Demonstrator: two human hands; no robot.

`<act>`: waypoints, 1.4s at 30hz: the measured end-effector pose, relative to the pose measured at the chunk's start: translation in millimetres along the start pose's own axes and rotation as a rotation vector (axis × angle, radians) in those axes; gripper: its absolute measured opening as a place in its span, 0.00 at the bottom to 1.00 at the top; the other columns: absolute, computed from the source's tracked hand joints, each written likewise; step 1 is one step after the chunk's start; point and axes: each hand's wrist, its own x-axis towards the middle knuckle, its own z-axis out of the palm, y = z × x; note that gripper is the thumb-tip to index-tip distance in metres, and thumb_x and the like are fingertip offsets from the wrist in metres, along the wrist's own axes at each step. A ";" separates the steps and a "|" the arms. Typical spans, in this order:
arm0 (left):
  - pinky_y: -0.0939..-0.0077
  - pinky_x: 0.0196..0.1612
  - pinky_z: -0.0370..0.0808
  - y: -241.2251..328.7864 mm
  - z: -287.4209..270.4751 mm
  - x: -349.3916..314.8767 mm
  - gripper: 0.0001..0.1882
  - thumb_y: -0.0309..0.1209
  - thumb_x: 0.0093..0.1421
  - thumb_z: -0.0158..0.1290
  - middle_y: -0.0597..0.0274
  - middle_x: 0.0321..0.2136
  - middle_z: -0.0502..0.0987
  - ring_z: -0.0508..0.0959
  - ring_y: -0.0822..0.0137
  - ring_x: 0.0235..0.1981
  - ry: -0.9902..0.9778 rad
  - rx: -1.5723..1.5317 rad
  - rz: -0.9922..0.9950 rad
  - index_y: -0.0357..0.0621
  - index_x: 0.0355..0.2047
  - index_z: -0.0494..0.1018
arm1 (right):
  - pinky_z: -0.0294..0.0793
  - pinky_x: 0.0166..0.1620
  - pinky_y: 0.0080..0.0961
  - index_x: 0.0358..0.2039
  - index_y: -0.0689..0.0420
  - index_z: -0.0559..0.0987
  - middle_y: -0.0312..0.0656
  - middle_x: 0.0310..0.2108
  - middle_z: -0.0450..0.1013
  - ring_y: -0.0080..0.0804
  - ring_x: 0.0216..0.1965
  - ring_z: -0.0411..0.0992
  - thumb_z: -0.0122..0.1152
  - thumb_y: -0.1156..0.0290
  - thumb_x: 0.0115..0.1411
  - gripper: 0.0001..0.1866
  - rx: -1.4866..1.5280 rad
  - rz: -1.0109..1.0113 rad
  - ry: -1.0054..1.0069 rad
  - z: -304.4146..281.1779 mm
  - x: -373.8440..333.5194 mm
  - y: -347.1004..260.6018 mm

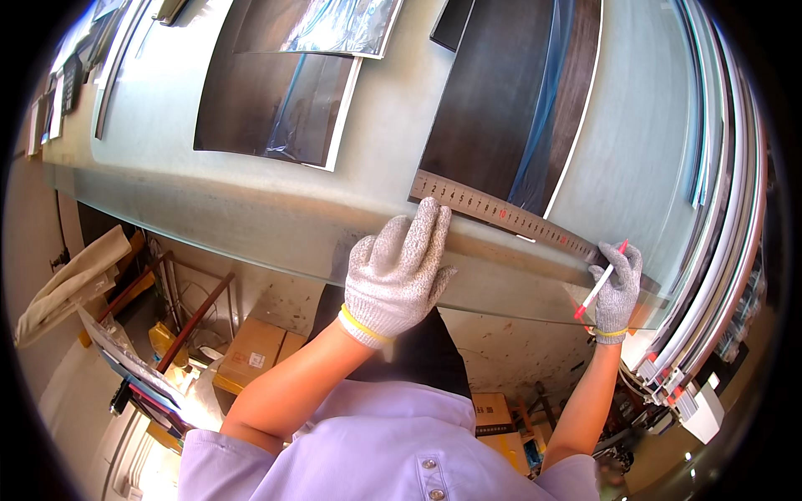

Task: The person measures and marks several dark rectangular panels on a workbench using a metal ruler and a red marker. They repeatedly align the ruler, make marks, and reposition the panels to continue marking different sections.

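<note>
1. The left hand [397,275], in a grey knitted glove with a yellow cuff edge, reaches forward palm down, its extended fingertips at the near edge of a long steel ruler [504,215], close to the ruler's left end.
2. The right hand [618,288], gloved alike, holds a slim white pen with red ends [601,280] at a slant beside the ruler's right end.
3. The ruler lies obliquely across the near end of a large dark rectangular sheet [480,108], which carries a lengthwise strip of translucent blue film [539,117].
4. Well to the left lies a smaller dark brown sheet [238,104], partly covered by a glossy panel [334,25].
5. Both sheets rest on a pale greenish glass tabletop [384,125].
6. Below its near edge stands a brown cardboard box [251,357].
</note>
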 end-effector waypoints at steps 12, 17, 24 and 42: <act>0.58 0.53 0.69 1.6 0.2 2.4 0.43 0.42 0.45 0.68 0.57 0.64 0.72 0.74 0.54 0.55 -0.014 -0.004 -0.014 0.43 0.64 0.74 | 0.78 0.47 0.35 0.51 0.67 0.82 0.46 0.35 0.79 0.38 0.39 0.78 0.56 0.53 0.71 0.26 0.355 -0.212 0.285 93.0 -23.8 -93.4; 0.51 0.62 0.66 4.1 1.5 2.1 0.40 0.42 0.51 0.65 0.54 0.65 0.71 0.72 0.47 0.60 -0.001 0.030 0.000 0.41 0.65 0.73 | 0.80 0.38 0.30 0.39 0.63 0.81 0.46 0.31 0.80 0.37 0.32 0.79 0.68 0.87 0.54 0.12 0.633 -0.168 0.266 149.2 -20.8 -139.9; 0.46 0.68 0.63 0.4 3.9 1.9 0.38 0.41 0.56 0.62 0.46 0.65 0.71 0.69 0.42 0.65 -0.038 -0.015 0.017 0.35 0.65 0.71 | 0.80 0.37 0.33 0.37 0.59 0.81 0.45 0.31 0.79 0.44 0.31 0.79 0.74 0.82 0.51 0.13 0.396 -0.358 0.197 146.0 -3.3 -139.6; 0.46 0.67 0.64 0.3 2.9 3.1 0.37 0.41 0.58 0.61 0.44 0.64 0.71 0.70 0.42 0.65 -0.041 -0.005 0.029 0.34 0.64 0.72 | 0.79 0.38 0.35 0.36 0.60 0.82 0.44 0.32 0.79 0.44 0.32 0.78 0.73 0.82 0.50 0.12 0.351 -0.442 0.144 143.1 4.5 -140.9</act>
